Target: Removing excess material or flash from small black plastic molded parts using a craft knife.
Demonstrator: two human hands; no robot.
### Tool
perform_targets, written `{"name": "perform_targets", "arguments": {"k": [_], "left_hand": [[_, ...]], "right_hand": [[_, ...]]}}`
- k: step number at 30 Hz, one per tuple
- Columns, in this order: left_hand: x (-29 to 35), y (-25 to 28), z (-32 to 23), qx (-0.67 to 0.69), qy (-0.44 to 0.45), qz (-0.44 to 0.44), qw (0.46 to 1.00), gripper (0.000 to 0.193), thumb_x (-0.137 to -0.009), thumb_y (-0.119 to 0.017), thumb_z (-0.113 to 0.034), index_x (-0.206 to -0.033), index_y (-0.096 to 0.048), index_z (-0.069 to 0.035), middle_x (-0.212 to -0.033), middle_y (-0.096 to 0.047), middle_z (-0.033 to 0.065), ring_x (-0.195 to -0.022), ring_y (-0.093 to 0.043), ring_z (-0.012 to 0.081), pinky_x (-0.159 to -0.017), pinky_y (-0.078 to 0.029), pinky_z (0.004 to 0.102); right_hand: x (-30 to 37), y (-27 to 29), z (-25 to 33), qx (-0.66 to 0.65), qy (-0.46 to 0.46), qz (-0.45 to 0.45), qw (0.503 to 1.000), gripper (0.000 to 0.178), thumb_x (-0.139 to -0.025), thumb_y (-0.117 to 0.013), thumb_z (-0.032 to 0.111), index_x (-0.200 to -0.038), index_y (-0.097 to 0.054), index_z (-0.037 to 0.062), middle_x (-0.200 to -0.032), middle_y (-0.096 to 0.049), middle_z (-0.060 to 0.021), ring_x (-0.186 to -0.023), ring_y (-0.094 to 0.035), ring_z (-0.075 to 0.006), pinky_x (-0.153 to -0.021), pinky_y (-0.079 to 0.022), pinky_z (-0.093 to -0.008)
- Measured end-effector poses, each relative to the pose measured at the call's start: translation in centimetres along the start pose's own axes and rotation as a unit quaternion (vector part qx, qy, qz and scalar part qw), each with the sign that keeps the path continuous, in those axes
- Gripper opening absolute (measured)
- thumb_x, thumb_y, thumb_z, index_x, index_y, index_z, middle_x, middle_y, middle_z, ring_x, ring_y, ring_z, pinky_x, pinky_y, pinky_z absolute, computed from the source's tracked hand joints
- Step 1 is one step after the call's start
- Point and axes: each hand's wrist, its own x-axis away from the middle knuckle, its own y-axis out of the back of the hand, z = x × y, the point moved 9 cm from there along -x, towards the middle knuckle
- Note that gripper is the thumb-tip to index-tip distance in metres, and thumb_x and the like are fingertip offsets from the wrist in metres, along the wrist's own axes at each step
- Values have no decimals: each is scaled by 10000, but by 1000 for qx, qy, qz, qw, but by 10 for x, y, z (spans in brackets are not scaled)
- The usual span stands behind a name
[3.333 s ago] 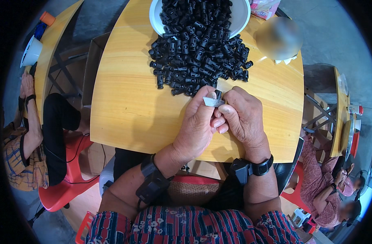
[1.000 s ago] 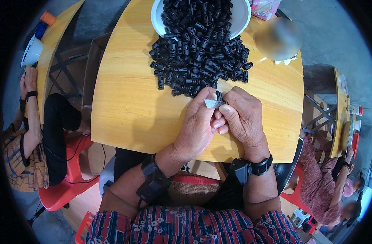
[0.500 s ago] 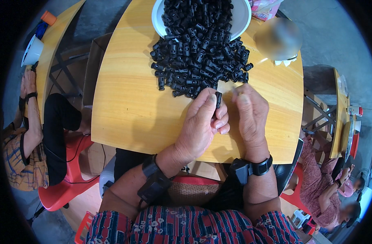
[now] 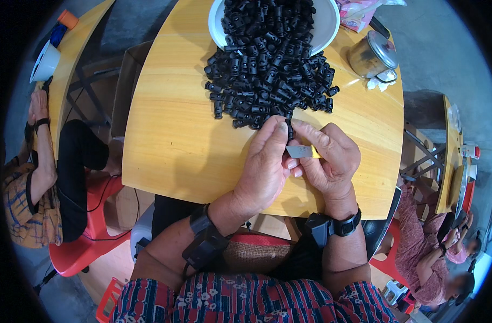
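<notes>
My left hand point(image 4: 263, 169) is closed around a small black cord lock point(image 4: 289, 130), pinched upright between thumb and fingers. Close on its right, my right hand point(image 4: 333, 157) grips a small knife point(image 4: 299, 152) with a yellow handle, most of which the fingers hide. The flat grey blade points left, just below the cord lock and in front of my left fingers. My right index fingertip reaches the cord lock's side. Just beyond both hands lies a heap of black cord locks point(image 4: 270, 81), spilling from a tipped white basin point(image 4: 326, 35) onto the wooden table point(image 4: 176, 118).
A lidded metal pot point(image 4: 367, 56) stands at the table's right, with crumpled white tissue point(image 4: 382, 81) beside it. Behind it is a pink plastic bag point(image 4: 358, 13). One person works at a table on the left; others sit at the right.
My right hand has moved in to the left hand and turned, so the blade, blurred before, now shows flat below the cord lock. My left hand has stayed nearly in place.
</notes>
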Motion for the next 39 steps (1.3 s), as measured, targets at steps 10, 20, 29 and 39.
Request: {"name": "perform_targets", "arguments": {"k": [10,20,29,39], "left_hand": [[2,2,-3,-25,-4,-54,998,232,-1014,-334,-316,-957,-453,-125,-738,-426,-23,-623,-372,49,-543,-361,222],[1,3,-3,-53,-29,-30,998,216,-1008,-364,-314,-933,-425,-121,-728,-400,-18,-617,-372,51,-550,-359,216],[1,-3,1,-20,1,31,999,160,-981,-411,-268,-1036,-442,-121,-867,-485,-17,-705,-421,49,-594,-373,219],[1,-3,2,-23,6,34,999,185,-988,-410,-295,-1049,-447,-125,-881,-490,-23,-738,-438,44,-602,-380,213]], "right_hand": [[3,0,3,13,34,-22,999,289,-698,-756,141,-976,-713,75,-588,-537,-18,-502,-516,-114,-465,-393,-237],[-2,12,5,-6,18,-37,999,248,-695,-734,274,-788,-644,62,-612,-489,-65,-519,-509,-209,-480,-408,-299],[3,-10,-13,47,-31,43,997,338,-820,-600,369,-693,-559,59,-626,-484,-104,-542,-525,-286,-486,-422,-357],[1,-12,-10,68,-31,52,996,352,-818,-599,385,-679,-550,65,-615,-477,-90,-539,-531,-275,-485,-427,-354]]}}
